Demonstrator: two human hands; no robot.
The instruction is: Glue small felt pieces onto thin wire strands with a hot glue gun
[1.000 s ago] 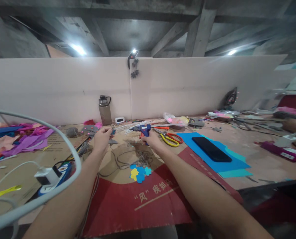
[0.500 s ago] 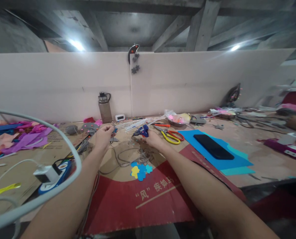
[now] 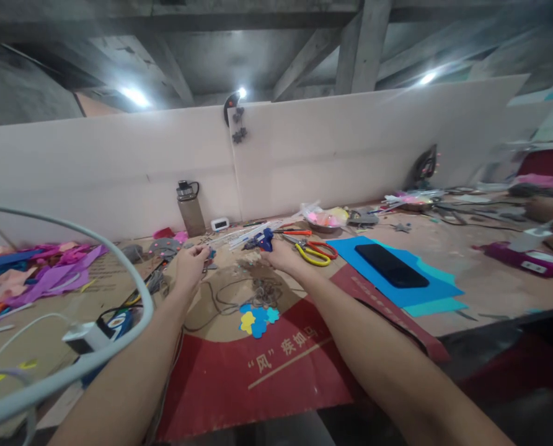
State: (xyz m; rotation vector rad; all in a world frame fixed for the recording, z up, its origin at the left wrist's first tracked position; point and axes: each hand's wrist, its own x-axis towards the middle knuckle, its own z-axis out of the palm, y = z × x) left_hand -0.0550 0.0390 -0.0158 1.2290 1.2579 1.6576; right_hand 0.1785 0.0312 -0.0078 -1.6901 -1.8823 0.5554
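My right hand point(image 3: 283, 255) is closed around a blue glue gun point(image 3: 260, 240), whose nozzle points left, low over the cardboard. My left hand point(image 3: 190, 267) is curled in a pinch on a small piece, too small to name, just left of the nozzle. Below the hands lie a tangle of grey cord point(image 3: 258, 289) and blue and yellow foam flower cut-outs point(image 3: 256, 320) on a red printed card point(image 3: 276, 365).
Yellow and orange scissors point(image 3: 314, 253) lie right of my right hand. A black phone point(image 3: 390, 265) rests on blue foam sheets point(image 3: 425, 291). A water bottle point(image 3: 190, 209) stands at the white partition. Purple scraps point(image 3: 39, 266) and a white cable point(image 3: 118, 266) fill the left.
The glue gun has come down and tilted, nozzle lower towards the cardboard. Both hands sit slightly lower and closer. The view has tilted.
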